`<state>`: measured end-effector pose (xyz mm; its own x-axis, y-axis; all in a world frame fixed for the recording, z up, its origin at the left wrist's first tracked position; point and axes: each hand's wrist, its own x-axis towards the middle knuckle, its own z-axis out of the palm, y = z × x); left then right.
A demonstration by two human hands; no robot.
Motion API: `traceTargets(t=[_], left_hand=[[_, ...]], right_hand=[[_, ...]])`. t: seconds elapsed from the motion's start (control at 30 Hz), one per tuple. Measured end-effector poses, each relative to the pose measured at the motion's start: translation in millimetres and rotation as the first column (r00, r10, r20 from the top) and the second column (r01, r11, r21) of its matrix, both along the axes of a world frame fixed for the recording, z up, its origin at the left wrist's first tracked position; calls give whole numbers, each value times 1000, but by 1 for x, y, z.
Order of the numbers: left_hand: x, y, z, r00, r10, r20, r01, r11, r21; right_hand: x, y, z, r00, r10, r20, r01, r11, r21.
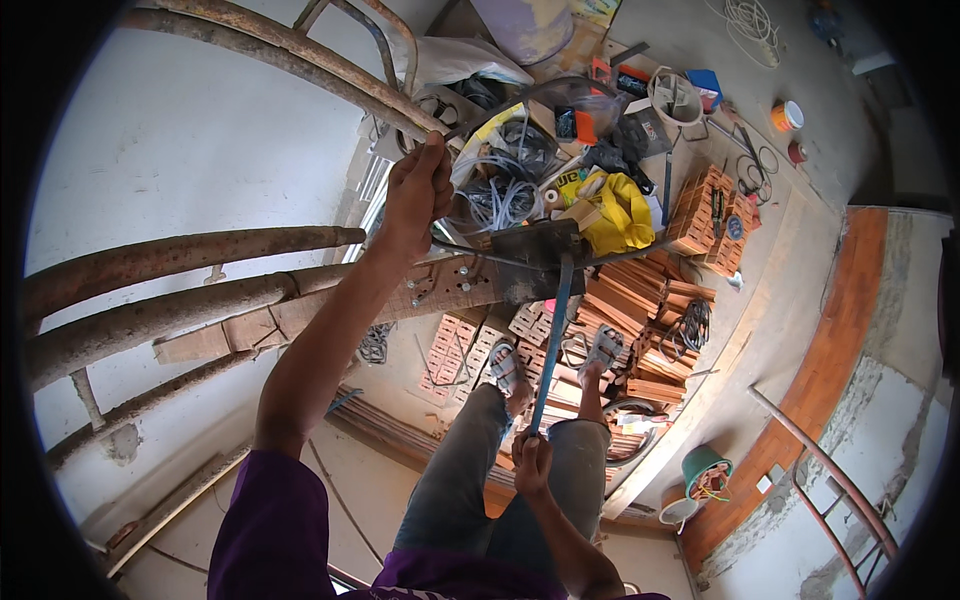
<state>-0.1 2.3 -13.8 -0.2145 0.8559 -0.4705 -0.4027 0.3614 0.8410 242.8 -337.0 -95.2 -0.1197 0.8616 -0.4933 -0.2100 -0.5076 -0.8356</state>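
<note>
My left hand (pixel 420 190) is raised in a closed fist beside the scaffold pipes; what it grips is mostly hidden by the fingers. Below it, a thin dark metal rod (pixel 470 250) runs toward a black metal plate (pixel 535 255) fixed on a wooden plank (pixel 450 285). Several metal pins or bolts stand in the plank to the plate's left. My right hand (pixel 532 455) is closed around the lower end of a long blue metal bar (pixel 552 345). The bar's far end rests at the plate.
Rusty scaffold pipes (pixel 170 260) cross the left side. Underfoot lie hollow bricks (pixel 455 350) and stacked clay pieces (pixel 620 300). Beyond the plate are a yellow bag (pixel 615 215), clear tubing (pixel 495 200) and a bucket (pixel 676 97). A green bucket (pixel 707 465) stands at right.
</note>
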Motion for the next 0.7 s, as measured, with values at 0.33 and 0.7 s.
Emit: traceTargets(t=[0.33,0.7], left_hand=[[4,-5,-2,998,26,-53,-27,1000,-9],[4,-3,9,998,27,-59,-27,1000,13]], right_hand=[[-46,-17,-14,991,-129,-36,127,991,-42],[-58,-11,-27,984,-162,-76,164,986,22]])
